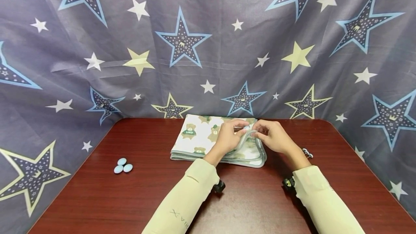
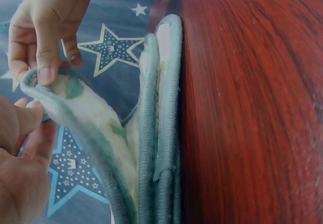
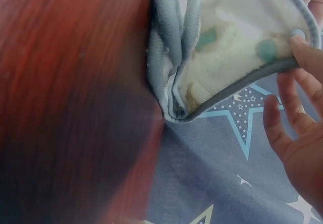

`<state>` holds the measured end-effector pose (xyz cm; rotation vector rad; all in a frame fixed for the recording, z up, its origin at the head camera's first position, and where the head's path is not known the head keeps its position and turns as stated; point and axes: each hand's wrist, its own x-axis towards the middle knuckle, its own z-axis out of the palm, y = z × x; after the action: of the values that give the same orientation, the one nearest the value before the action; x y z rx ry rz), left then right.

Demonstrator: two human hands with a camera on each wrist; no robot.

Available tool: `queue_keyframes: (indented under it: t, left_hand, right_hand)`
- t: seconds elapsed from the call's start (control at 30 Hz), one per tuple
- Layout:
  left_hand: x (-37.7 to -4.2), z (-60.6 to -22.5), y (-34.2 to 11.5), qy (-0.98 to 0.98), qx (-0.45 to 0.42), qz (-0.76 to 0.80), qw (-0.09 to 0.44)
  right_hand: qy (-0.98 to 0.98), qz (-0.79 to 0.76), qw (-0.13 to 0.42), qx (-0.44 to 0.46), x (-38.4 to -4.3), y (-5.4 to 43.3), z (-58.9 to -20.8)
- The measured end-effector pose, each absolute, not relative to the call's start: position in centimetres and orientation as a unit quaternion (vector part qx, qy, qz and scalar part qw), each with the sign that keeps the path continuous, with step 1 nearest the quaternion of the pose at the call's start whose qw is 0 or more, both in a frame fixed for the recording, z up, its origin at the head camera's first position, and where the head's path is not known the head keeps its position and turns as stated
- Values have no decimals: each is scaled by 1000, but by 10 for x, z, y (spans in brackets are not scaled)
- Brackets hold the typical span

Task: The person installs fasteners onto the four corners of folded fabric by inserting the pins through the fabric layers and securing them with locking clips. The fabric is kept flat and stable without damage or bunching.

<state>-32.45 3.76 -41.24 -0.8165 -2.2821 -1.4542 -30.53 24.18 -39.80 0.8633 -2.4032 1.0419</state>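
Observation:
A folded white blanket [image 1: 201,140] with a brown bear print and grey-green binding lies at the table's far middle. My right hand [image 1: 274,134] pinches its raised top corner, thumb on the printed face; a small pale-blue piece [image 3: 298,33] shows at the thumb tip in the right wrist view. Close by on the left, my left hand [image 1: 229,134] curls its fingertips at the same corner and pinches a light-blue disc [image 2: 46,117], mostly hidden by the fingers. Between the hands the lifted layer [image 2: 96,118] slopes up from the stack.
Three light-blue round caps [image 1: 128,168] lie together on the left of the dark red table [image 1: 146,198]. Several small pale pieces [image 1: 307,152] lie beyond the right wrist. A grey star-print curtain [image 1: 208,46] hangs along the table's far edge and sides.

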Motion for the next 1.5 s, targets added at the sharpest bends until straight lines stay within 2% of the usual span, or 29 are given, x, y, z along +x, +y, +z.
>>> queue_keyframes:
  t: [0.5,1.0,1.3,1.5]
  left_hand:
    - [-322,-411,42,-793,-288,-515,154]
    - [-319,-416,26,-795,-268,-529,126]
    - [-311,-413,30,-853,-273,-426,125]
    - [-311,-412,36,-857,-255,-430,122]
  right_hand:
    - [-853,379,202,296,-304,245,-397]
    - [-849,375,205,313,-307,247,-398]
    - [-854,381,183,305,-307,246,-398]
    - [-855,380,167,310,-308,246,-398]
